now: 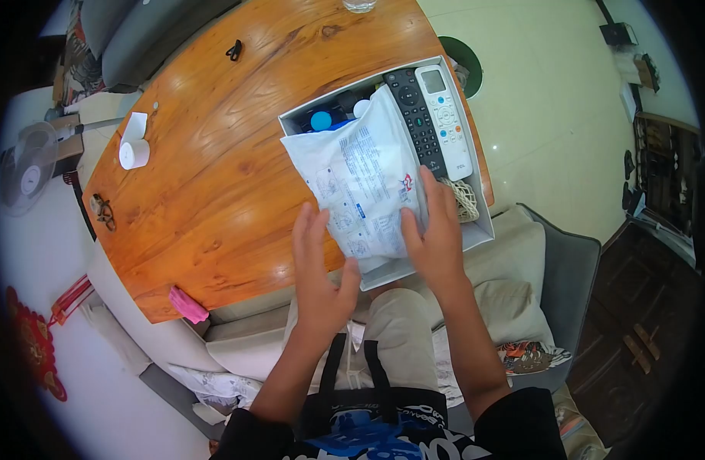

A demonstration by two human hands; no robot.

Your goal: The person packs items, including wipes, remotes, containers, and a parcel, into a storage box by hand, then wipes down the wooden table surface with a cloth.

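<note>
A white plastic packet [364, 172] with blue print lies over the left part of a white box [481, 222] at the table's edge. My left hand [320, 280] is at the packet's lower left, fingers apart and holding nothing. Over the packet's right edge is my right hand [438, 241], thumb and fingers spread; I cannot tell if it touches the packet. A black remote control [415, 123] and a white remote control [445, 123] lie side by side in the box. Below them sits a bundle of pale woven cord [464, 201]. A blue cap [321, 120] shows in the upper left corner.
The box rests on a wooden table [214, 192]. A white paper roll [134, 153], a pink cloth [188, 304], and a small black item [234, 50] lie on it. A green bin [469, 65] stands beyond the table's right edge. A grey sofa [571, 261] is behind.
</note>
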